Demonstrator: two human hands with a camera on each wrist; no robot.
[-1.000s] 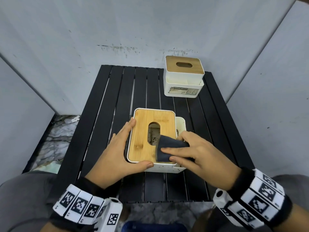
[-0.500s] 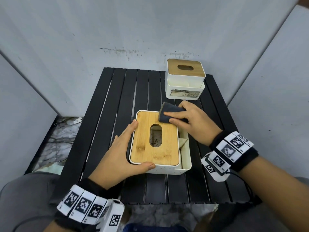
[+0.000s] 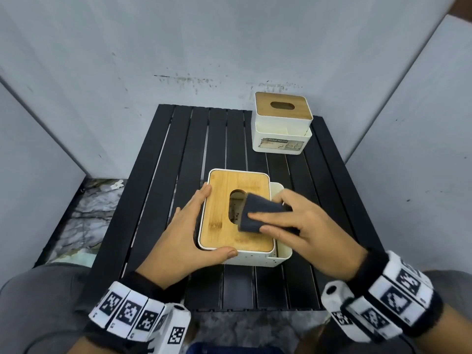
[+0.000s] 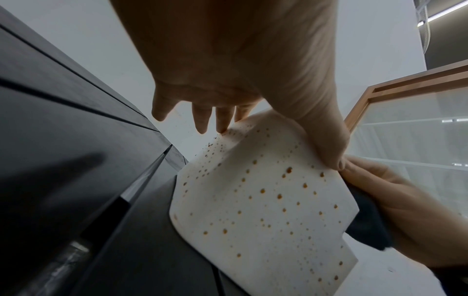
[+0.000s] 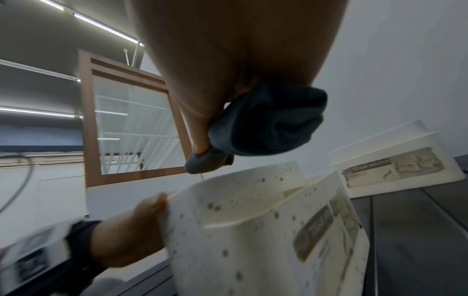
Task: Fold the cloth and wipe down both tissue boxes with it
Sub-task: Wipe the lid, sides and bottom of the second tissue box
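A white tissue box with a bamboo lid [image 3: 224, 215] stands at the near middle of the black slatted table [image 3: 158, 190]; its walls [image 4: 266, 210] [image 5: 253, 250] carry brown specks. My left hand [image 3: 184, 233] clasps its near-left corner, fingers along the left wall and thumb on the front wall. My right hand [image 3: 301, 223] holds the folded dark cloth [image 3: 258, 213] [image 5: 266, 124] flat on the lid's right half, beside the oval slot. A second tissue box [image 3: 282, 123], also bamboo-topped with a label on its front [image 5: 395, 168], sits at the far right of the table.
Grey walls close in behind and on both sides of the table. Left of the table the floor [image 3: 84, 213] shows marbled tiles. My knees lie just below the table's near edge. The table's left half is bare slats.
My right hand has swept the cloth from the lid's far right corner back toward me to the lid's middle right. The left hand has kept its hold on the box.
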